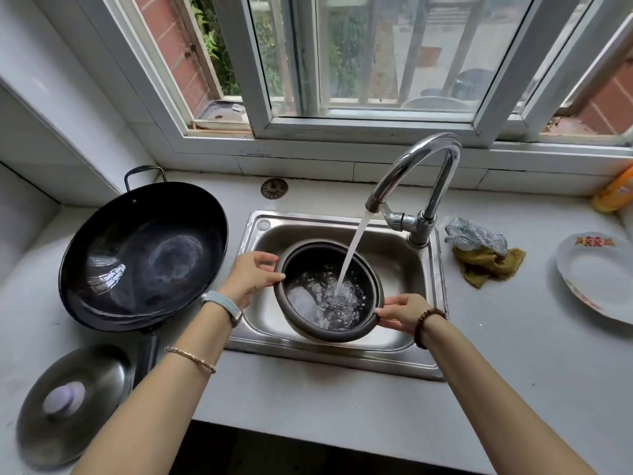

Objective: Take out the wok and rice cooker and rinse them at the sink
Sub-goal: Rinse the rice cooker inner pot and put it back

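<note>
A: What lies nearest the person?
B: A steel lid with a pale knob, on the counter at the near left, beside the left forearm.

A: And the hands?
B: Both grip the rice cooker pot. The left hand has its fingers curled over the pot's left rim; the right hand pinches the near right rim.

A: Where is the pot?
B: Inside the sink, tilted toward the person, dark inside, with water pooling and splashing in its bottom.

A: Where does the water come from?
B: A stream falls from the curved tap at the sink's back right.

A: And the wok?
B: The wok sits on the counter left of the sink, upright and wet-looking.

A: Anything to the right?
B: A scrubber on a cloth, then a white plate. Behind everything is the window.
</note>
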The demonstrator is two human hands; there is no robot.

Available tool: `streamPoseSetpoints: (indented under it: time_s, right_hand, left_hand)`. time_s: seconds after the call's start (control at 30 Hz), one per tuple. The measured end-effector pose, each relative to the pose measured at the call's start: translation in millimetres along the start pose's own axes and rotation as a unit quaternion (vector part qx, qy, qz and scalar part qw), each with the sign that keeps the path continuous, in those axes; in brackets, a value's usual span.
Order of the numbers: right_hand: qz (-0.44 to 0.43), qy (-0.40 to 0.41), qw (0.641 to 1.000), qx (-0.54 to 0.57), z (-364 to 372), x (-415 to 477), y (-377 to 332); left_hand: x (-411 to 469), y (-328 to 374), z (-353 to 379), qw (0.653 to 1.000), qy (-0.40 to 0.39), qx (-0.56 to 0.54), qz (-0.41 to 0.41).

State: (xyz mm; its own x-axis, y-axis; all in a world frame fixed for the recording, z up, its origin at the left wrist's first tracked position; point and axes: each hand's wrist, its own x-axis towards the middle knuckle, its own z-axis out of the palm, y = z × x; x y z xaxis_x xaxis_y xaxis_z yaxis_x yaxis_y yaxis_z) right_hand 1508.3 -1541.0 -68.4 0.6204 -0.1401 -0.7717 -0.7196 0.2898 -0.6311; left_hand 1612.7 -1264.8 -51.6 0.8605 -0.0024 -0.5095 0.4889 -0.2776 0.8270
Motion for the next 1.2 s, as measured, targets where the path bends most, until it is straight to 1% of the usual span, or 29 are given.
streamPoseSetpoints:
  time_s: [0.07, 0.13, 0.2, 0.27, 0.33, 0.4, 0.47, 0.57, 0.63, 0.73, 0.8, 0.87, 0.93, 1.0, 1.07, 1.2]
  right_hand:
    - [-0.054, 0.044, 0.997, -0.045, 6, 1, 4]
    - [-0.117, 0.082, 0.984, -0.105, 9, 1, 1]
    - [-0.165, 0.089, 0.973, -0.133, 10, -3, -7]
    - [-0.184, 0.081, 0.969, -0.142, 10, -9, -19]
    - [-0.172, 0.063, 0.973, -0.142, 6, -13, -30]
    - [-0.132, 0.035, 0.983, -0.126, 0, -18, -40]
    - [-0.083, 0.002, 0.991, -0.107, -8, -17, -46]
    - [-0.004, -0.009, 0.998, -0.064, -17, -12, -37]
    - [0.017, -0.014, 0.999, -0.034, -18, -7, -22]
    - [-0.007, 0.009, 0.999, -0.043, -12, 1, 0]
    - [-0.064, 0.059, 0.992, -0.089, -7, 6, 6]
    - [-0.136, 0.094, 0.975, -0.151, -3, 7, 4]
    - [-0.194, 0.110, 0.956, -0.189, -3, 5, -2]
    - [-0.224, 0.112, 0.946, -0.204, -4, 1, -13]
    - [-0.223, 0.100, 0.949, -0.202, -6, -2, -24]
    - [-0.175, 0.077, 0.965, -0.178, -14, 5, -31]
  left_hand:
    - [1, -6, -3, 0.999, 0.018, 0.023, 0.025]
    - [2, -14, -5, 0.999, 0.021, 0.014, 0.028]
    - [2, -21, -2, 1.000, 0.016, -0.012, 0.013]
    - [3, -26, 3, 0.999, 0.002, -0.031, -0.026]
    - [2, -26, 8, 0.997, -0.024, -0.044, -0.066]
    - [0, -24, 13, 0.992, -0.042, -0.060, -0.107]
    - [-2, -19, 15, 0.989, -0.040, -0.061, -0.129]
    - [-2, -9, 14, 0.993, -0.018, -0.051, -0.105]
    - [-2, -2, 13, 0.997, -0.002, -0.032, -0.068]
    - [-4, 0, 12, 1.000, 0.013, 0.004, -0.005]
    - [-5, -5, 10, 0.999, 0.031, 0.030, 0.029]
    - [-6, -11, 9, 0.998, 0.044, 0.043, 0.035]
    - [-5, -17, 8, 0.999, 0.035, 0.025, 0.015]
    - [-5, -21, 12, 1.000, 0.016, 0.003, -0.014]
    - [-4, -24, 17, 0.999, 0.000, -0.012, -0.044]
    - [-4, -22, 23, 0.994, -0.018, -0.039, -0.100]
